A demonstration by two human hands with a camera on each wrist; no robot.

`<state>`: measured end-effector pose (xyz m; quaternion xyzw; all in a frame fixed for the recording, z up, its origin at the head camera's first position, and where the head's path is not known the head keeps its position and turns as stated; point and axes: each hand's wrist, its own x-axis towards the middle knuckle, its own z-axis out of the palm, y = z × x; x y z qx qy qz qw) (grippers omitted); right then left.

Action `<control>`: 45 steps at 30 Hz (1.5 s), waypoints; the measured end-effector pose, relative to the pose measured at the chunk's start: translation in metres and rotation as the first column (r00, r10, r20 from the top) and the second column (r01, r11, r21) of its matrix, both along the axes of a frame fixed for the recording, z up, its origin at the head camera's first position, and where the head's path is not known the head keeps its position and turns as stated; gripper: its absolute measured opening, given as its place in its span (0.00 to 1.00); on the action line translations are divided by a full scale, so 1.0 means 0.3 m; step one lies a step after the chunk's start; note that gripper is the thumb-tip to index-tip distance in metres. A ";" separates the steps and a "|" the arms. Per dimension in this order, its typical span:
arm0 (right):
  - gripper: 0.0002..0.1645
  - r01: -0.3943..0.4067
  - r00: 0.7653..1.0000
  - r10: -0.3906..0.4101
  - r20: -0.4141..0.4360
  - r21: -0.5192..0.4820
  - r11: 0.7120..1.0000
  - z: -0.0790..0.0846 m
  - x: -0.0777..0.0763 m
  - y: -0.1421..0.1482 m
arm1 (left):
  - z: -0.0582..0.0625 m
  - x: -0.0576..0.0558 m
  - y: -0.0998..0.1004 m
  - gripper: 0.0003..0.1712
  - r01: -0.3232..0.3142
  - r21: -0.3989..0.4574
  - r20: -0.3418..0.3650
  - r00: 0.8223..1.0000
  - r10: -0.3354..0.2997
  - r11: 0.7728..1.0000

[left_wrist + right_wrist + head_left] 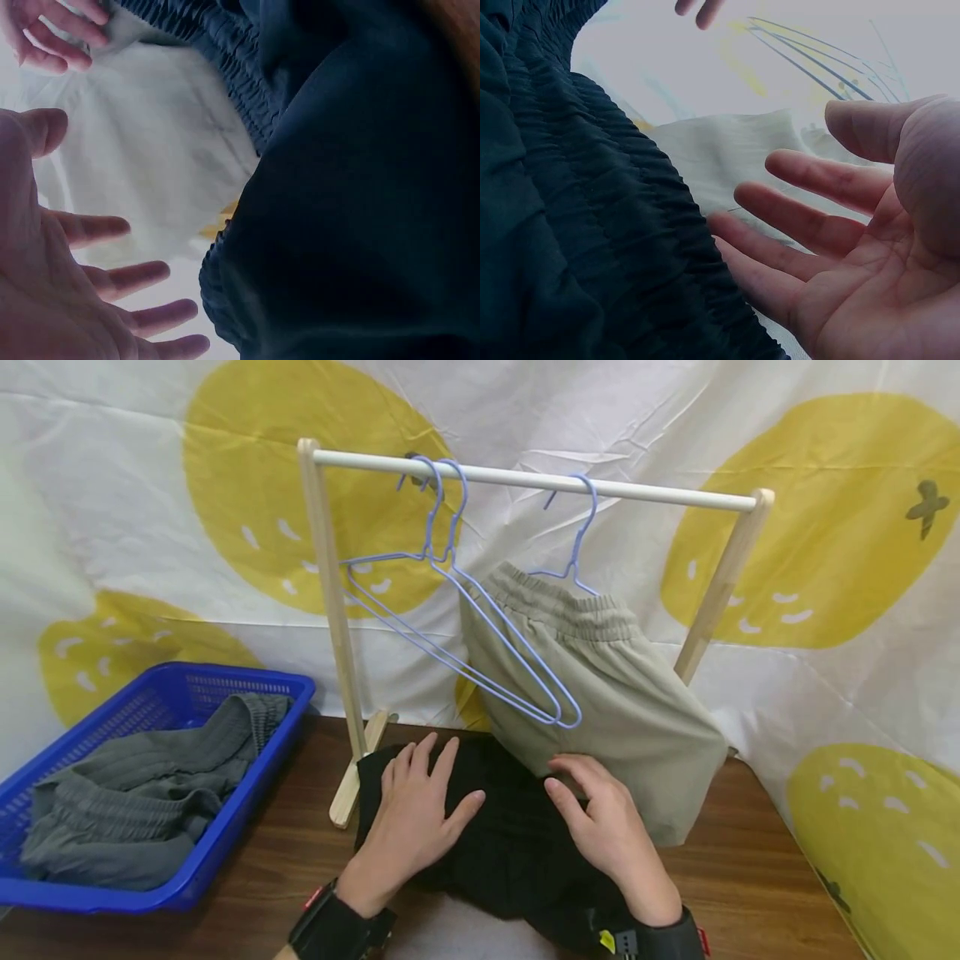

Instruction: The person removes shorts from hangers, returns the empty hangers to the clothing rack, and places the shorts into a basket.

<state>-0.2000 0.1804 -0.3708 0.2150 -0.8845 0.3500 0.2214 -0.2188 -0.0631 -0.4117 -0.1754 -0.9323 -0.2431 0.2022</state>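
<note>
A black garment with a gathered elastic waistband (pixel 622 165) lies on the table below both hands; its full shape cannot be made out. Over its left part is the left hand (pixel 416 806), fingers spread and thumb out to the side. The right hand (pixel 611 818) is over its right part with fingers loosely bent, close to the beige shorts (pixel 600 685) on the rack. In the right wrist view the fingers (pixel 795 217) are beside the waistband and pinch nothing. The left wrist view shows the left palm (pixel 60 300) with nothing in it.
A wooden rack with a white rail (pixel 517 477) stands behind the hands. Two bare blue hangers (pixel 495 643) hang left of the hanger (pixel 581 539) bearing the beige shorts. On the left, a blue basket (pixel 300 693) contains a grey elastic-waist garment (pixel 150 793).
</note>
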 end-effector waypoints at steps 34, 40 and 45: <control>0.14 -0.001 1.000 0.001 -0.017 -0.006 1.000 -0.013 -0.010 -0.002 | -0.089 -0.012 0.142 0.62 -0.005 -0.239 0.362 0.927 0.094 0.971; 0.13 -0.018 1.000 0.018 -0.026 -0.004 1.000 -0.017 -0.014 -0.008 | -0.096 -0.020 0.144 0.70 0.021 -0.292 0.379 0.920 0.096 0.956; 0.13 -0.036 0.999 0.036 0.002 -0.005 0.999 -0.030 -0.019 -0.025 | -0.119 -0.025 0.144 0.73 0.018 -0.314 0.347 0.933 0.097 0.949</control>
